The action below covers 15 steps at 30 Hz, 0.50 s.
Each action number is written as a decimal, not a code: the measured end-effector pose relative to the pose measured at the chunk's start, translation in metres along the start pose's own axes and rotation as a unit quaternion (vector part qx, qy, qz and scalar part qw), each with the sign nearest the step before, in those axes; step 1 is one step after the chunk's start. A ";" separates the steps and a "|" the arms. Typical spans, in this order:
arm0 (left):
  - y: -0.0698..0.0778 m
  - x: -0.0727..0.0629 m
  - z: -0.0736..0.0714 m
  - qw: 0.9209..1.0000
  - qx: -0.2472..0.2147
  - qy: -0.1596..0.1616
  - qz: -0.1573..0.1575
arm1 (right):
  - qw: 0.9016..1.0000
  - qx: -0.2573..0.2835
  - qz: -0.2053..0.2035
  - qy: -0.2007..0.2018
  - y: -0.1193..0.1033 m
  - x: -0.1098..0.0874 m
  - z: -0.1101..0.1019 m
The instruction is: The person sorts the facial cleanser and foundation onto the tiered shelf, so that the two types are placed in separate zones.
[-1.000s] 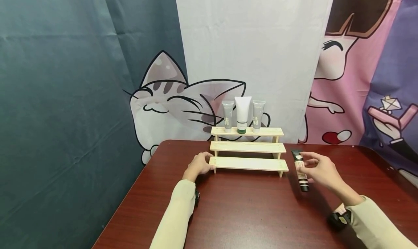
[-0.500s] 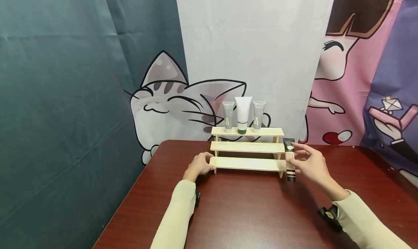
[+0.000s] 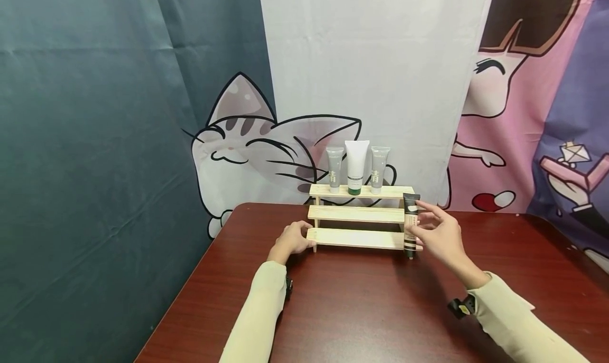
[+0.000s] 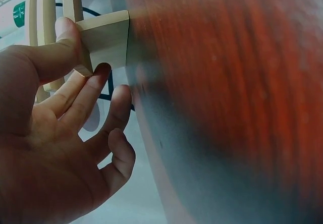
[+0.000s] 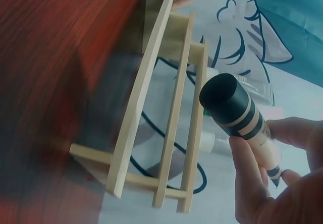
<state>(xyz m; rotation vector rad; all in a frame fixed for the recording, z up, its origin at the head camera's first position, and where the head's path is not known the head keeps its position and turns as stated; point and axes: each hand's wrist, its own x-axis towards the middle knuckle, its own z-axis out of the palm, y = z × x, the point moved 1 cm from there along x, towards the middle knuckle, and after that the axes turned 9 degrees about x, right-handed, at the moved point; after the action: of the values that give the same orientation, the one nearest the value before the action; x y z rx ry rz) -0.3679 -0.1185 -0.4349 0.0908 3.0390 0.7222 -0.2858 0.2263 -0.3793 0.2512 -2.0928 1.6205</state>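
Between the fingers and thumb of my right hand (image 3: 441, 237) is a beige tube with a black cap (image 3: 411, 226), held upright, cap down, in front of the right end of the stepped wooden rack (image 3: 361, 238). The right wrist view shows the tube's black cap (image 5: 222, 97) apart from the planks. My left hand (image 3: 291, 239) grips the left end of the lowest plank; in the left wrist view its thumb lies on the plank's end (image 4: 103, 30). On the top step stand a white tube with a green cap (image 3: 356, 167) and two grey tubes, one left (image 3: 335, 170) and one right (image 3: 379, 170).
The rack has three steps and stands near the back of a dark red wooden table (image 3: 352, 310). Behind it hangs a printed cloth (image 3: 304, 62) with a cartoon cat. A dark strap device (image 3: 461, 307) is on my right wrist.
My right hand has carried the beige tube left and slightly up, from beside the rack to in front of its right end. My left hand keeps its hold on the rack.
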 end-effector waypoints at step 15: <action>0.000 -0.001 0.000 1.000 -0.001 -0.001 0.001 | 0.997 0.075 -0.006 0.017 -0.005 0.007 0.040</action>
<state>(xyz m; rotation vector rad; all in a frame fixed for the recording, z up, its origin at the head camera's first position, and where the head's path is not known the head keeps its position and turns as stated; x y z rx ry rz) -0.3668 -0.1188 -0.4346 0.0958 3.0366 0.7236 -0.3000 0.1876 -0.3796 0.2830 -1.9429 1.7653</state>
